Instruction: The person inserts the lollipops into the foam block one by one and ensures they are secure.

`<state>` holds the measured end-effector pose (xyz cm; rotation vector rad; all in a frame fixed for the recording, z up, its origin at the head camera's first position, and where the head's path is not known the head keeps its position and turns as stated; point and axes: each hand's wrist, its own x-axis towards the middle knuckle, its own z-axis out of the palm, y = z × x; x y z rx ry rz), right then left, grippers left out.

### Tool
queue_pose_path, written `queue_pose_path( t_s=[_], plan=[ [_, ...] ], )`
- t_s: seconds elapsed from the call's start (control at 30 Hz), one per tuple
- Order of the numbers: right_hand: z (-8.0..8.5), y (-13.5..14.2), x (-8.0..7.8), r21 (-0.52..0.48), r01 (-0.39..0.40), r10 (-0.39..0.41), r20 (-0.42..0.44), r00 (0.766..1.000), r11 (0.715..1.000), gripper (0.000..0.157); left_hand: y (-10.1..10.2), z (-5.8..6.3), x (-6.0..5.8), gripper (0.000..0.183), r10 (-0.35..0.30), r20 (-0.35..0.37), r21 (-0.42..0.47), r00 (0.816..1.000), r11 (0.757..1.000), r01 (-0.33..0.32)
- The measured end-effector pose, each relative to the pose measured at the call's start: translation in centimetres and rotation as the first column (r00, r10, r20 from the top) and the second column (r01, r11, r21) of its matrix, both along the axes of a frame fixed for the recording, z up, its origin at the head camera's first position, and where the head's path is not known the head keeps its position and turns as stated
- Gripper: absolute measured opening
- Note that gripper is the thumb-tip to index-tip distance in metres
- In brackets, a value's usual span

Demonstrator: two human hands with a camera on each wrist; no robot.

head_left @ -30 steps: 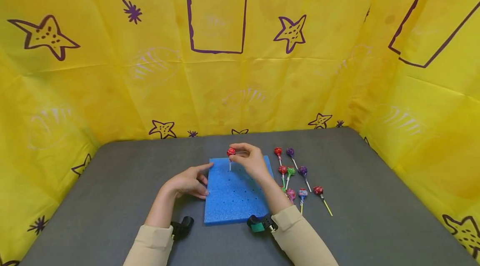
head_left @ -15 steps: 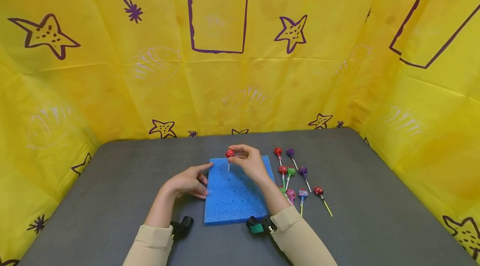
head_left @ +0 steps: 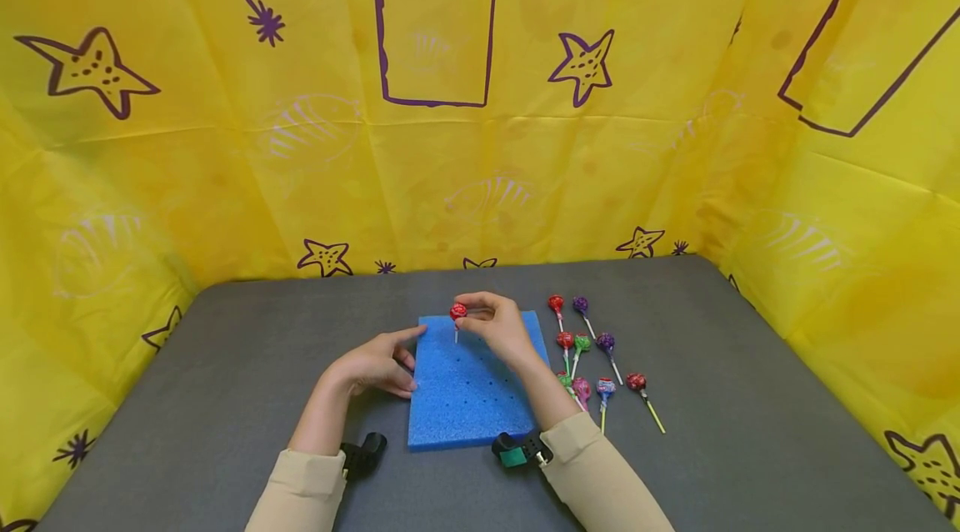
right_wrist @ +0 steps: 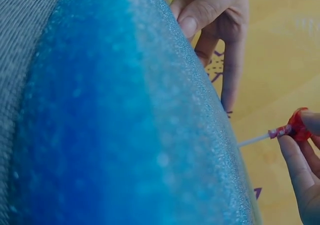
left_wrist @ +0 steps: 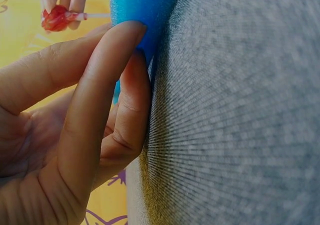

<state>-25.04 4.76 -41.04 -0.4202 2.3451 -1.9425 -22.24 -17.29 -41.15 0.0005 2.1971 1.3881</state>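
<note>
My right hand [head_left: 501,327] pinches a red-wrapped lollipop [head_left: 457,311] by its head, above the far left part of a blue foam block [head_left: 442,424]. The lollipop stands upright, its white stick meeting the foam. In the right wrist view the stick [right_wrist: 254,140] reaches the foam's outline, which hides its lower end. My left hand [head_left: 375,363] rests against the block's left edge, index finger extended near the far corner and thumb lower down. Seen from the left wrist, the thumb [left_wrist: 107,70] touches the foam's side and other fingers bend behind it.
Several wrapped lollipops lie on the grey table right of the block, among them a purple one [head_left: 606,342], a green one [head_left: 581,343] and a dark red one [head_left: 637,382]. Small holes dot the foam's top. A yellow printed cloth [head_left: 435,182] walls the table's back and sides.
My right hand has shifted slightly left and down with the red lollipop, and less of its white stick shows above the foam. My left hand has stayed in place.
</note>
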Motion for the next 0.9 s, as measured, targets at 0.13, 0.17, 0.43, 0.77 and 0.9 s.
queue_pose_path(
  t_s=[0.13, 0.17, 0.43, 0.77, 0.9],
  plan=[
    [-1.10, -0.10, -0.64, 0.001, 0.010, -0.010, 0.000, 1.000, 1.000, 0.036, 0.01, -0.07, -0.06, 0.090, 0.002, -0.002, -0.001, 1.000, 1.000, -0.002],
    [-1.18, -0.11, -0.66, -0.001, 0.012, -0.012, 0.000, 1.000, 1.000, 0.036, 0.00, -0.09, -0.06, 0.090, 0.002, -0.002, -0.002, 1.000, 1.000, -0.002],
    [-1.06, -0.10, -0.49, -0.010, 0.010, -0.010, 0.011, 1.000, 1.000, 0.034, 0.03, 0.00, -0.01, 0.090, -0.006, -0.008, -0.002, 1.000, 1.000, 0.006],
    [-1.18, -0.08, -0.44, 0.015, 0.017, -0.017, -0.009, 1.000, 1.000, 0.032, 0.12, 0.12, 0.09, 0.091, -0.008, -0.009, -0.005, 1.000, 1.000, 0.007],
    [-1.21, -0.07, -0.44, 0.017, 0.014, -0.014, -0.015, 1.000, 1.000, 0.032, 0.10, 0.07, 0.04, 0.091, -0.003, -0.006, -0.008, 1.000, 1.000, 0.003]
  ],
)
